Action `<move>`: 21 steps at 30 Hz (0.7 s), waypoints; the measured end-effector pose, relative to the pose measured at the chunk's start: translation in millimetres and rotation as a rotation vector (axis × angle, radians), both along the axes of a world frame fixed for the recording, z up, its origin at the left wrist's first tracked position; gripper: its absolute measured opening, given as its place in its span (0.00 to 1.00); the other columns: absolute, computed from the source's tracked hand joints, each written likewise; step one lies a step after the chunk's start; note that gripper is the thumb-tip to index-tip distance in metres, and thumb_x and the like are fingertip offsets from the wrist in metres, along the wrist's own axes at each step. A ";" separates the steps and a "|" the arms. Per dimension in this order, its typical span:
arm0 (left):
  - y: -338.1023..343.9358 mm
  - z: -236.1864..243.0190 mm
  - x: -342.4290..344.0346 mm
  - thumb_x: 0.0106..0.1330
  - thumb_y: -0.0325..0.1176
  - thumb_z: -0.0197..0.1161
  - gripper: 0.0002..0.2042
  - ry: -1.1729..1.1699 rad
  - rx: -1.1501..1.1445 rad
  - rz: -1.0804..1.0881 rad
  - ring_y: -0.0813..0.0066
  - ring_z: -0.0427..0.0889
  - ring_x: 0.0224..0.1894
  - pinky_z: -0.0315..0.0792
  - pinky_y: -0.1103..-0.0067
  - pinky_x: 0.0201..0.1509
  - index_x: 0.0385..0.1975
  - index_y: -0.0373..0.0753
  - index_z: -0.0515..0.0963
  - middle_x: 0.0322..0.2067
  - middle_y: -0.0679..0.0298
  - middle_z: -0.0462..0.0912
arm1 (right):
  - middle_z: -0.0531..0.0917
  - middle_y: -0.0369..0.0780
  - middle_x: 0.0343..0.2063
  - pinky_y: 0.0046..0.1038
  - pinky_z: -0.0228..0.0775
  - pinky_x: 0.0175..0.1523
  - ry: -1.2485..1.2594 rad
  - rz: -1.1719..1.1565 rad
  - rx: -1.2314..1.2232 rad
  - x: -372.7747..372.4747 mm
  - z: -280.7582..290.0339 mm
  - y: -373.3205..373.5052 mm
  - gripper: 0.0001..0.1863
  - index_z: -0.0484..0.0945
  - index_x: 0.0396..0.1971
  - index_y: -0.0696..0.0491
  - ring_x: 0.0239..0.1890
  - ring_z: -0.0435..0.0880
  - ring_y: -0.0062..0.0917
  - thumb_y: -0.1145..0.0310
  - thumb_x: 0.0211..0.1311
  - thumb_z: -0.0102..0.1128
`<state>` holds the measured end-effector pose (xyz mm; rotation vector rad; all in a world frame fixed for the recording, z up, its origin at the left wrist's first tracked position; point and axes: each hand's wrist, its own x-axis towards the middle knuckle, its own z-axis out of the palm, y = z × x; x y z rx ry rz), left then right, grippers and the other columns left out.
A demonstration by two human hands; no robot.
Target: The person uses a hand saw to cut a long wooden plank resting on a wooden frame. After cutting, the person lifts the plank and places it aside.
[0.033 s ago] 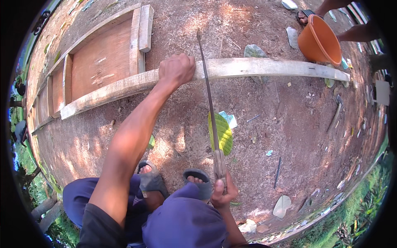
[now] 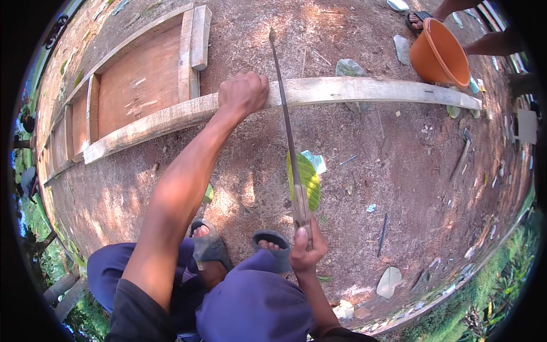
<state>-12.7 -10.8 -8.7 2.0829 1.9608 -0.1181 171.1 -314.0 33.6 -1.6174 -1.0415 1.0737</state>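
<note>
A long pale wooden plank (image 2: pixel 353 90) runs across the view, its left part lying along a wooden frame (image 2: pixel 186 62) backed with a brown panel. My left hand (image 2: pixel 244 94) is closed over the plank and presses on it near the frame's right end. In my right hand (image 2: pixel 309 245) is the wooden handle of a handsaw (image 2: pixel 289 128). Its narrow dark blade crosses the plank just right of my left hand, with the tip beyond the far edge. Whether the teeth sit in a cut cannot be made out.
An orange bucket (image 2: pixel 431 54) stands at the far right, beside another person's sandalled foot (image 2: pixel 420 21). A hammer (image 2: pixel 462 153) lies on the ground at right. A short wood block (image 2: pixel 200 37) adjoins the frame. One yellow-green leaf (image 2: pixel 308 182) lies under the saw.
My right hand has pushed the saw a little forward, so its tip reaches farther past the plank. My left hand stays at the same spot on the plank.
</note>
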 end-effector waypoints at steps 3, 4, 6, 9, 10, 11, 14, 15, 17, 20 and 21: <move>20.8 -10.9 5.7 0.70 0.38 0.39 0.20 0.013 0.156 -0.075 0.64 0.75 0.17 0.72 0.64 0.21 0.17 0.39 0.73 0.17 0.57 0.77 | 0.87 0.46 0.39 0.30 0.78 0.40 -0.072 -0.009 0.105 -21.9 -29.6 116.5 0.24 0.75 0.60 0.63 0.33 0.87 0.27 0.67 0.68 0.57; 22.7 -18.6 5.3 0.70 0.38 0.38 0.21 0.012 0.186 -0.076 0.69 0.71 0.13 0.68 0.68 0.14 0.16 0.40 0.72 0.15 0.60 0.75 | 0.87 0.47 0.40 0.30 0.79 0.41 -0.116 -0.026 0.196 -27.6 -33.8 131.6 0.24 0.75 0.60 0.62 0.32 0.87 0.28 0.67 0.67 0.57; 11.8 -40.1 -5.6 0.70 0.38 0.38 0.22 0.005 0.317 -0.099 0.70 0.68 0.11 0.67 0.69 0.13 0.14 0.40 0.71 0.13 0.61 0.74 | 0.87 0.48 0.39 0.32 0.79 0.39 -0.175 -0.003 0.178 -19.9 -43.9 93.5 0.24 0.75 0.60 0.63 0.30 0.87 0.31 0.68 0.67 0.57; 25.0 -10.9 -4.0 0.70 0.38 0.39 0.22 -0.060 0.183 0.018 0.72 0.65 0.09 0.66 0.69 0.12 0.12 0.41 0.70 0.10 0.64 0.70 | 0.87 0.48 0.37 0.32 0.78 0.37 -0.135 0.026 0.168 5.1 -24.6 9.5 0.24 0.75 0.59 0.66 0.29 0.86 0.29 0.69 0.65 0.56; 22.3 -1.5 2.8 0.70 0.38 0.39 0.22 -0.097 0.050 0.087 0.73 0.64 0.09 0.65 0.69 0.12 0.11 0.42 0.70 0.08 0.65 0.69 | 0.87 0.48 0.36 0.30 0.78 0.37 -0.143 0.044 0.162 15.3 -16.6 -24.5 0.24 0.75 0.59 0.66 0.29 0.86 0.27 0.69 0.65 0.56; 25.4 3.5 8.3 0.69 0.38 0.40 0.23 -0.117 0.052 0.093 0.68 0.69 0.11 0.69 0.66 0.18 0.11 0.40 0.71 0.10 0.61 0.72 | 0.87 0.47 0.34 0.26 0.77 0.35 -0.235 0.074 0.189 21.6 -18.3 -42.8 0.25 0.75 0.58 0.67 0.28 0.85 0.22 0.69 0.65 0.55; 16.0 6.6 7.9 0.68 0.40 0.41 0.24 -0.118 0.047 0.087 0.60 0.77 0.16 0.74 0.60 0.29 0.11 0.37 0.73 0.13 0.53 0.77 | 0.86 0.44 0.30 0.24 0.76 0.34 -0.073 0.033 -0.017 0.2 -7.4 19.8 0.24 0.76 0.58 0.66 0.28 0.83 0.18 0.69 0.65 0.56; 15.6 3.7 3.1 0.68 0.40 0.41 0.24 -0.101 0.075 0.072 0.61 0.76 0.15 0.74 0.60 0.28 0.11 0.37 0.73 0.12 0.53 0.76 | 0.85 0.43 0.29 0.25 0.76 0.35 -0.070 0.013 0.051 -14.2 -10.2 69.1 0.24 0.76 0.58 0.66 0.28 0.83 0.19 0.68 0.66 0.56; 19.8 -2.5 5.4 0.69 0.40 0.40 0.24 -0.108 0.104 0.053 0.66 0.70 0.12 0.70 0.63 0.23 0.11 0.39 0.72 0.10 0.58 0.73 | 0.84 0.43 0.29 0.27 0.77 0.36 -0.078 -0.008 0.126 -21.6 -14.5 109.6 0.24 0.75 0.58 0.66 0.29 0.84 0.21 0.67 0.66 0.56; 16.4 -10.1 3.4 0.71 0.40 0.39 0.24 -0.107 0.099 0.067 0.75 0.61 0.09 0.64 0.70 0.14 0.10 0.44 0.69 0.07 0.68 0.66 | 0.86 0.46 0.33 0.30 0.79 0.40 -0.093 0.012 0.086 -15.3 -28.4 81.5 0.24 0.75 0.58 0.66 0.32 0.87 0.24 0.66 0.67 0.57; 16.9 -10.3 4.4 0.71 0.40 0.39 0.24 -0.093 0.142 0.067 0.75 0.62 0.09 0.64 0.70 0.14 0.10 0.44 0.69 0.07 0.67 0.66 | 0.87 0.48 0.36 0.31 0.80 0.41 -0.121 0.017 0.085 -4.1 -39.0 37.1 0.24 0.75 0.58 0.66 0.34 0.88 0.26 0.66 0.66 0.57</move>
